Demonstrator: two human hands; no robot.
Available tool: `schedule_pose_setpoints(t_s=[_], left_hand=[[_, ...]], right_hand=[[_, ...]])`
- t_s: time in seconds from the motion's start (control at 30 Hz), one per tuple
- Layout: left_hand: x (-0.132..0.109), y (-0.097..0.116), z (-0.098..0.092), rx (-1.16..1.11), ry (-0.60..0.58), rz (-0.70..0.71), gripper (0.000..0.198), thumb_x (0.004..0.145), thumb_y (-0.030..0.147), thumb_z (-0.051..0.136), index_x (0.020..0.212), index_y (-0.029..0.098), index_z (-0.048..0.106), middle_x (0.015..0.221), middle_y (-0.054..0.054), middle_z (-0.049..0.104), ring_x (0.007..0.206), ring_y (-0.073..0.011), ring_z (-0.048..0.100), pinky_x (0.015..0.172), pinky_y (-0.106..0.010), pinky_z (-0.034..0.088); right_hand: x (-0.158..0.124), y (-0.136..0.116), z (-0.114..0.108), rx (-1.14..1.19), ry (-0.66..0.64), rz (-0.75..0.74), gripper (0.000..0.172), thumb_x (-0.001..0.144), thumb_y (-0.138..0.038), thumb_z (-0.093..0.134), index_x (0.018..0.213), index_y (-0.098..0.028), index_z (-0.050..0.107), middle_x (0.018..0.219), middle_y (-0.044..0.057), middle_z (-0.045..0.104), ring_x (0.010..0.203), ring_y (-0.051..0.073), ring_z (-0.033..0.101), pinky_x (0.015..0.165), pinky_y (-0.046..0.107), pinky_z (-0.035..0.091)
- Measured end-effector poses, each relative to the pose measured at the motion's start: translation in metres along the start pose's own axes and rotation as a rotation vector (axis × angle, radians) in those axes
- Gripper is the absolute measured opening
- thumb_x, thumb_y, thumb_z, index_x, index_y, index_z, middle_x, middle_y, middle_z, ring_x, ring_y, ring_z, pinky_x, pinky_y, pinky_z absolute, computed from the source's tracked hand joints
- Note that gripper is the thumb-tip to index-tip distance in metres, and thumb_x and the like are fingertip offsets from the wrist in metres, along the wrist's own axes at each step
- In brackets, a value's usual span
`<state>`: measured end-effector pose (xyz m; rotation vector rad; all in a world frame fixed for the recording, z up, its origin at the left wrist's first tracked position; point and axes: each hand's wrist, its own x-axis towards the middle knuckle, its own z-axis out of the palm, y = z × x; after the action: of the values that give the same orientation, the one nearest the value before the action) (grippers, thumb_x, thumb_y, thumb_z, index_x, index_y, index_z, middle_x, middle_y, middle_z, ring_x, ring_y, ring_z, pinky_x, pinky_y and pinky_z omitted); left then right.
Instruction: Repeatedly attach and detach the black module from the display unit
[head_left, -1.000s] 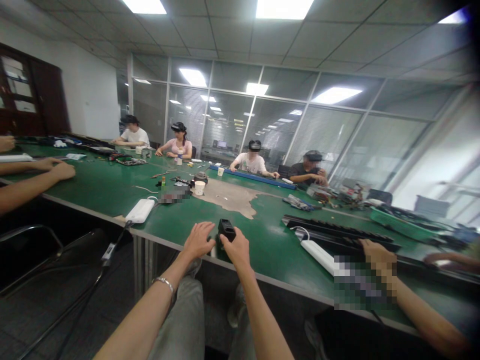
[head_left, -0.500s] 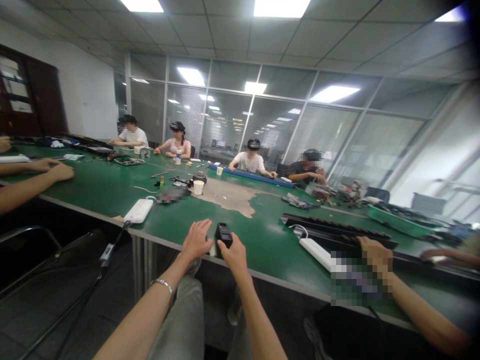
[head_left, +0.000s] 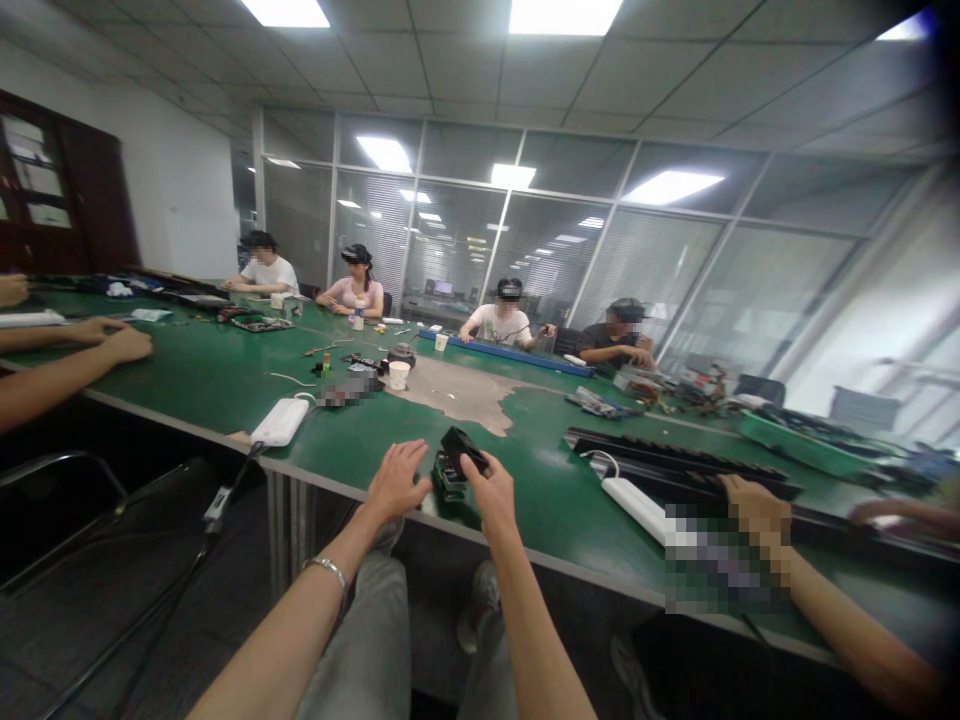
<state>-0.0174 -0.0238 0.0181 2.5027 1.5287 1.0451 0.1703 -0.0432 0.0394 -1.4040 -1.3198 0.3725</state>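
Observation:
My right hand (head_left: 491, 490) is closed on a small black block-shaped part (head_left: 463, 446) and holds it tilted, a little above the near edge of the green table (head_left: 225, 375). Under it lies a small green circuit board (head_left: 448, 476). My left hand (head_left: 396, 480) rests flat on the table with spread fingers, just left of the board and touching its edge. A bracelet circles my left wrist.
A white power strip (head_left: 280, 422) lies at the left, another white power strip (head_left: 637, 503) and a long black tray (head_left: 675, 462) at the right beside a co-worker's hand (head_left: 754, 505). A paper cup (head_left: 399, 374) stands farther back. Several people sit around the table; another person's arms (head_left: 67, 360) rest at the far left.
My right hand has lifted the black part slightly up and to the right and tilted it, which uncovers the green board beneath. My left hand has stayed in place.

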Motion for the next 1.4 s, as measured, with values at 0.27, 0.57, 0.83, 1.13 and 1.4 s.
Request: schedule_pose_setpoints(t_s=[0.27,0.57,0.83,1.13,1.4], left_hand=[[0.0,0.0,-0.001,0.008,0.001,0.041,0.065,0.088,0.064,0.044,0.134,0.019,0.051,0.143,-0.011,0.046,0.133,-0.0275,0.038,0.114,-0.048,0.024],[0.005,-0.004,0.015,0.081,-0.117,-0.024,0.095,0.072,0.085,0.043,0.142,0.019,0.041,0.152,-0.014,0.034,0.14,-0.0335,0.025,0.115,-0.053,0.015],[0.004,-0.004,0.013,0.087,-0.143,-0.014,0.093,0.07,0.085,0.044,0.141,0.025,0.043,0.152,-0.011,0.033,0.141,-0.0336,0.023,0.114,-0.055,0.012],[0.003,0.0,0.009,0.082,-0.109,-0.014,0.091,0.068,0.084,0.05,0.136,0.023,0.048,0.149,-0.013,0.037,0.138,-0.0347,0.027,0.114,-0.056,0.015],[0.002,0.0,0.007,0.099,-0.093,0.016,0.092,0.068,0.087,0.046,0.128,0.017,0.054,0.148,-0.016,0.039,0.137,-0.036,0.028,0.113,-0.057,0.018]], right_hand=[[-0.002,0.046,-0.036,-0.193,0.049,0.086,0.062,0.076,-0.056,0.058,0.122,-0.015,0.059,0.107,0.012,0.069,0.099,0.026,0.065,0.087,0.036,0.047],[-0.01,0.051,-0.037,-0.341,-0.051,-0.041,0.054,0.078,-0.047,0.057,0.122,-0.016,0.058,0.108,0.012,0.068,0.101,0.025,0.064,0.088,0.035,0.047],[-0.016,0.049,-0.036,-0.425,-0.062,-0.045,0.057,0.075,-0.042,0.062,0.125,-0.014,0.056,0.11,0.014,0.066,0.105,0.027,0.062,0.091,0.036,0.045],[-0.007,0.013,-0.034,-0.129,-0.026,0.02,0.053,0.075,-0.052,0.06,0.115,-0.018,0.063,0.097,0.008,0.071,0.09,0.023,0.067,0.078,0.032,0.05],[-0.008,-0.014,-0.01,-0.255,-0.12,-0.056,0.039,0.076,-0.046,0.061,0.104,-0.019,0.066,0.095,0.007,0.071,0.089,0.021,0.066,0.078,0.029,0.048]])
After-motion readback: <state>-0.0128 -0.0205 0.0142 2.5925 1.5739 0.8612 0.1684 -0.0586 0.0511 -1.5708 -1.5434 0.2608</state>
